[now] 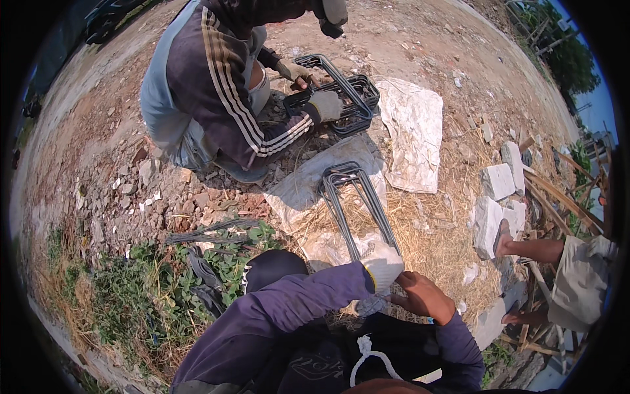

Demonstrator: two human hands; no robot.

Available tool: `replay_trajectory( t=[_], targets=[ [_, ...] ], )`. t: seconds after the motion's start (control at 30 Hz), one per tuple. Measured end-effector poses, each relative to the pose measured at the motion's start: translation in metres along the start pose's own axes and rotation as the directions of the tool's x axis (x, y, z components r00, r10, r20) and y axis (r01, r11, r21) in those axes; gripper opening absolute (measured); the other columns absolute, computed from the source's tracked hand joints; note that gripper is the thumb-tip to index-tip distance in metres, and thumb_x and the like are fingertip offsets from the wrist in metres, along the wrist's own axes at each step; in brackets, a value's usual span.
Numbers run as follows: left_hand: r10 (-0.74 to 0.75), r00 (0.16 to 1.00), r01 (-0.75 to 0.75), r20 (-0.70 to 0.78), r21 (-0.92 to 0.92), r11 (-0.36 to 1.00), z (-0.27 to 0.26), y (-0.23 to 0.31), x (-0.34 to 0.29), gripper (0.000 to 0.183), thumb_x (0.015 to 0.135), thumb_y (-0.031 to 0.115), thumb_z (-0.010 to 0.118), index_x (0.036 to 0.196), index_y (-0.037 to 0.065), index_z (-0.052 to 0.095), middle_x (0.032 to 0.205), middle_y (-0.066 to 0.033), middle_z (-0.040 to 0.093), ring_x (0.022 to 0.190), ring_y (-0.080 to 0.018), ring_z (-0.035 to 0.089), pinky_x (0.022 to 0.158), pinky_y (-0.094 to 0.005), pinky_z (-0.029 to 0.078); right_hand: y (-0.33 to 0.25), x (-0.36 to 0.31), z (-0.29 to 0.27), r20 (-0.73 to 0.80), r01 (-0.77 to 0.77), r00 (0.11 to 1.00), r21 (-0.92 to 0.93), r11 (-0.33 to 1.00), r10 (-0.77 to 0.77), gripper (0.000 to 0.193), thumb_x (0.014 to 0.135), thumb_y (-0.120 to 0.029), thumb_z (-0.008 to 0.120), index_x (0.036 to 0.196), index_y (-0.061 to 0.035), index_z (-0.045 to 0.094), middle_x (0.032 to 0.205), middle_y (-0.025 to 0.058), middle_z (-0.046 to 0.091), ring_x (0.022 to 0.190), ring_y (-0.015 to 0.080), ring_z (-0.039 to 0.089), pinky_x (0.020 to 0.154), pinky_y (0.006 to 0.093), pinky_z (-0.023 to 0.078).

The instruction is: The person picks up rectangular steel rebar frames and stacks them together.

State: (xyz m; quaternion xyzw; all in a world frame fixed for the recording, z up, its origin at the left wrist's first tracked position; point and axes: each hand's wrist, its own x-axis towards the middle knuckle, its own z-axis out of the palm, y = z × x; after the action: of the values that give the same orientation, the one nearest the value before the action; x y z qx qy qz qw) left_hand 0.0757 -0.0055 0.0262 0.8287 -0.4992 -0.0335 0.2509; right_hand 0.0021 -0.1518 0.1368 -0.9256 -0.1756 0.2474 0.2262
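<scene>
Notably, the main hazard looks like slipping: the metal frames [376, 209] overlap unevenly, no tie shows along their visible length, and a tug at the near end could fan them apart. Loose straw [420, 223] and the rumpled pale sack [295, 184] beneath may add to this, since neither makes a firm bed. Second risk: a rod shifting could pinch or scrape the bare right hand [426, 297]; the left hand [382, 266], in a white glove, seems better protected, though its fabric might snag on a rod end. If the frames slide outward, they could also knock the pile [346, 87] where a co-worker [216, 85] crouches.

Grip: the left hand lies over the near end of the frames, fingers hidden, so I cannot tell how tightly it closes. The right hand is curled beside the glove; whether it pinches anything cannot be made out.

Appearance: dark grey rods bent into long, narrow hoops with rounded corners, faintly shiny in sunlight. Position: on the ground directly ahead of the wearer, far ends over the sack, near ends hidden under the glove.
</scene>
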Motion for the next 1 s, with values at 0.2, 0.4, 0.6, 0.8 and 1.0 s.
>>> replay_trajectory(
  t=[0.2,0.4,0.6,0.8,1.0],
  targets=[
    [0.002,1.0,-0.002,0.002,-0.031,1.0,0.002,-0.002,0.001,0.019,0.06,0.029,0.073,0.069,0.011,0.071,0.067,-0.0119,0.067,0.066,-0.033,0.069,0.061,-0.0452,0.053,-0.007,0.001,-0.005,-0.039,0.033,0.999,0.001,0.999,-0.032,0.05,0.085,-0.027,0.077,0.123,-0.0013,0.059,0.1,0.0229,0.067,0.089,0.0438,0.065,0.077,0.0485,0.055],
    [-0.028,1.0,0.028,-0.009,0.02,0.999,0.004,0.003,0.0,0.02,0.061,0.03,0.073,0.069,0.012,0.071,0.069,-0.0117,0.067,0.067,-0.0324,0.069,0.062,-0.0462,0.052,-0.006,0.0,-0.003,0.012,-0.024,1.0,0.034,0.999,0.023,0.051,0.085,-0.027,0.078,0.125,-0.002,0.059,0.106,0.023,0.066,0.098,0.0435,0.064,0.083,0.0482,0.053],
    [0.007,0.996,-0.003,0.094,-0.045,0.999,-0.012,-0.001,-0.001,0.013,0.072,0.021,0.067,0.074,0.008,0.07,0.072,-0.0139,0.067,0.07,-0.033,0.068,0.062,-0.0471,0.051,-0.008,0.001,-0.005,0.038,-0.033,0.999,0.024,0.999,0.032,0.052,0.085,-0.027,0.077,0.125,-0.0011,0.058,0.103,0.0241,0.066,0.097,0.0443,0.063,0.082,0.0484,0.052],
    [-0.133,0.973,0.132,0.188,0.016,0.991,-0.072,-0.021,0.012,0.041,0.08,0.018,0.067,0.114,-0.004,0.06,0.081,-0.0203,0.068,0.077,-0.0354,0.07,0.067,-0.0485,0.055,-0.015,0.0,-0.007,-0.012,-0.007,1.0,-0.06,0.998,0.007,0.053,0.086,-0.031,0.076,0.126,0.0001,0.059,0.099,0.0249,0.067,0.092,0.0435,0.065,0.08,0.0479,0.054],
    [-0.5,0.864,0.497,-0.064,-0.05,0.866,-0.141,-0.088,0.036,0.086,0.086,0.027,0.069,0.15,-0.01,0.025,0.089,-0.0242,0.069,0.082,-0.0394,0.071,0.072,-0.0478,0.056,-0.01,-0.005,-0.003,-0.029,0.005,1.0,-0.078,0.997,-0.007,0.051,0.088,-0.034,0.074,0.124,-0.0009,0.059,0.105,0.0254,0.067,0.094,0.0439,0.066,0.08,0.0477,0.055]
  ],
)
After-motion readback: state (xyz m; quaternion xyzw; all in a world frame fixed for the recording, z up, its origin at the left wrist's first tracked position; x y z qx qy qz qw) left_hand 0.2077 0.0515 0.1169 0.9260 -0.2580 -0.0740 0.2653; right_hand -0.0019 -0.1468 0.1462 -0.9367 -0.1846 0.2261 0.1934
